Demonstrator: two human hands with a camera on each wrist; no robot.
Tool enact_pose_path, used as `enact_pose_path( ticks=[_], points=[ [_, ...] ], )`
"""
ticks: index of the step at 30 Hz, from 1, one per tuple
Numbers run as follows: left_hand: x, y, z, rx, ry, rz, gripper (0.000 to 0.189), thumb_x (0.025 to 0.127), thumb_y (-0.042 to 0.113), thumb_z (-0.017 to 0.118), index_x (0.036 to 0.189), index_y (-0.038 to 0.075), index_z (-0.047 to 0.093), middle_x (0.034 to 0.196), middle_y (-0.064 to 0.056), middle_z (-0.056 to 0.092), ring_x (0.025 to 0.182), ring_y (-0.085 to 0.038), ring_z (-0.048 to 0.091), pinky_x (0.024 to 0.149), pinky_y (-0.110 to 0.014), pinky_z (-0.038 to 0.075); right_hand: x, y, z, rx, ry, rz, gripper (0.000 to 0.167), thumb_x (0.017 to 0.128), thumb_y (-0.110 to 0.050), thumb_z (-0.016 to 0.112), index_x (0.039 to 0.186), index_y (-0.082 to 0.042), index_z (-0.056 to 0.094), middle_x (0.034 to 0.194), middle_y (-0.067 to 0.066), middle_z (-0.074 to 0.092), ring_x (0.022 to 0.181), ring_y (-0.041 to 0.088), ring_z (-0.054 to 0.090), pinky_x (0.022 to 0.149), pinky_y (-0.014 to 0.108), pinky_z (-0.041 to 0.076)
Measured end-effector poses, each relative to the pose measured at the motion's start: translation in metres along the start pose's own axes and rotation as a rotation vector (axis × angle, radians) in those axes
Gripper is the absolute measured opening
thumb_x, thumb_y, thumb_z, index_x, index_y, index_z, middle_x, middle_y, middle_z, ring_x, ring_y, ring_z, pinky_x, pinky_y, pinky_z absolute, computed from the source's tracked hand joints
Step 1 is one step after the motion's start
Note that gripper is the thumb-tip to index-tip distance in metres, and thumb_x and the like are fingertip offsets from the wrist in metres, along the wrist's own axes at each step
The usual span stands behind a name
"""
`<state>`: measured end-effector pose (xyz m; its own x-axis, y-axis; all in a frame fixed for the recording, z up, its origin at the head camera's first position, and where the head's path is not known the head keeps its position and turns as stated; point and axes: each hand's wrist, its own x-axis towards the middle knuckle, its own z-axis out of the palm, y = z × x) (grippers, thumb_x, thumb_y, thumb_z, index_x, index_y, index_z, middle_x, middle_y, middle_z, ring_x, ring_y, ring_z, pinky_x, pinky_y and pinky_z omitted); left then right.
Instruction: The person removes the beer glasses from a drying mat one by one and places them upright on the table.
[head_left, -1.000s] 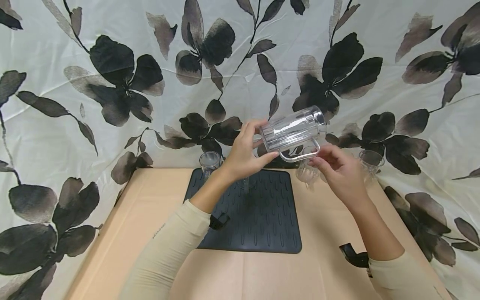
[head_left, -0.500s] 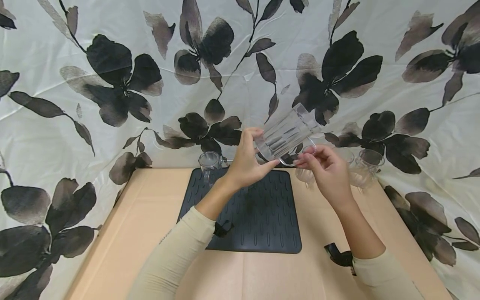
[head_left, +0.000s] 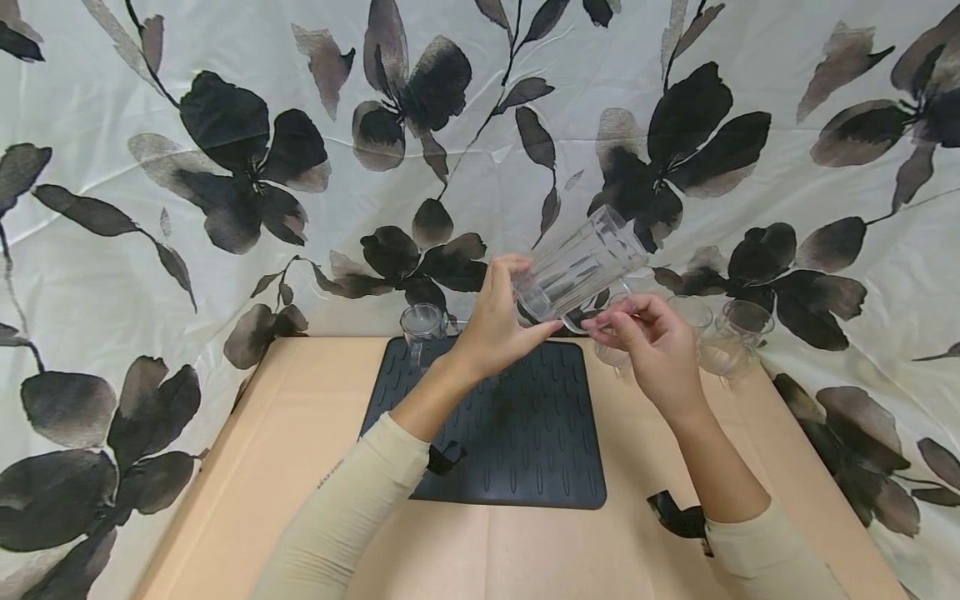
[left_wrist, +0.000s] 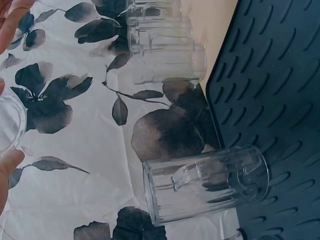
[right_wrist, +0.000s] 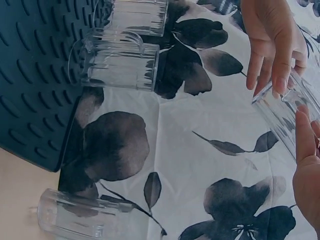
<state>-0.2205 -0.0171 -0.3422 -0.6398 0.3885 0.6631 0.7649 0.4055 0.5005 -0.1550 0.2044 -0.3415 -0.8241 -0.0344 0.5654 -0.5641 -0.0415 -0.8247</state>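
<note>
Clearly, the clear mug (head_left: 576,271) is a transparent, tall and straight-sided vessel, with long facets running down its wall and pale glints along them. It is held in the air, tilted, its upper end leaning to the right, and in the head view it shows against the white cloth (head_left: 247,275) with dark flowers, beyond the far edge of the black mat (head_left: 517,450). Which end is the mouth, one cannot tell for certain.

The person's left hand (head_left: 491,325) is clamped round the lower end of the mug, thumb on the near side and fingers behind. The right hand (head_left: 652,346) pinches the slim handle (head_left: 572,324) between thumb and fingers. The two hands are near each other, joined only through the glass.

The head view gives the whole beige table (head_left: 292,442) and both sleeves (head_left: 348,508), but just one standing mug (head_left: 423,329) on the mat, at its far left. The right wrist view shows two there, a second mug (right_wrist: 120,65) standing just beside it. The left wrist view lines up three glasses (left_wrist: 167,62) on the table beyond the mat, which the head view shows partly behind the right hand.
</note>
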Motion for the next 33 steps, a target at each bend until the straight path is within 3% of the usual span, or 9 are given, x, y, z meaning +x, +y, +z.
enact_pose_path(
  ticks=[9,15,23,28,33],
  points=[
    [0.0,0.001,-0.01,-0.019,-0.071,0.001,0.086,0.086,0.019,0.086,0.147,-0.002,0.03,0.15,-0.019,0.037,0.139,-0.03,0.043,0.117,-0.04,0.044,0.003,-0.006,-0.014,0.017,-0.015,-0.002,0.015,0.101,0.008,0.057,0.106,0.02,0.051,0.101,0.011,0.069,0.096,0.017,0.077,0.087,0.033,0.059],
    [-0.011,-0.003,-0.024,-0.013,-0.106,-0.016,0.087,0.087,0.023,0.086,0.151,0.0,0.031,0.153,-0.017,0.037,0.142,-0.029,0.043,0.119,-0.041,0.041,-0.002,-0.002,-0.033,-0.019,-0.034,-0.021,0.006,0.099,0.011,0.058,0.105,0.013,0.057,0.101,0.01,0.069,0.097,0.015,0.077,0.088,0.031,0.058],
    [-0.023,-0.011,-0.04,0.034,-0.107,-0.001,0.086,0.087,0.025,0.085,0.152,0.002,0.034,0.153,-0.013,0.041,0.144,-0.027,0.045,0.119,-0.039,0.041,-0.02,0.012,-0.059,-0.256,-0.026,0.041,0.009,0.098,0.012,0.06,0.105,0.016,0.056,0.101,0.003,0.07,0.096,0.007,0.075,0.086,0.025,0.058],
    [-0.032,-0.013,-0.049,0.071,-0.134,-0.058,0.085,0.088,0.03,0.085,0.154,0.007,0.036,0.154,-0.009,0.044,0.145,-0.025,0.046,0.117,-0.044,0.044,-0.029,0.022,-0.073,-0.397,-0.034,0.08,0.011,0.094,0.015,0.063,0.105,0.013,0.06,0.1,0.0,0.074,0.094,0.005,0.075,0.082,0.023,0.06],
    [-0.047,-0.02,-0.055,0.11,-0.19,-0.126,0.086,0.089,0.035,0.083,0.156,0.011,0.035,0.156,-0.007,0.045,0.145,-0.025,0.047,0.115,-0.049,0.045,-0.036,0.032,-0.085,-0.513,-0.081,0.114,0.012,0.093,0.013,0.067,0.103,0.008,0.062,0.101,0.012,0.074,0.093,-0.003,0.073,0.081,0.017,0.058]
  ],
)
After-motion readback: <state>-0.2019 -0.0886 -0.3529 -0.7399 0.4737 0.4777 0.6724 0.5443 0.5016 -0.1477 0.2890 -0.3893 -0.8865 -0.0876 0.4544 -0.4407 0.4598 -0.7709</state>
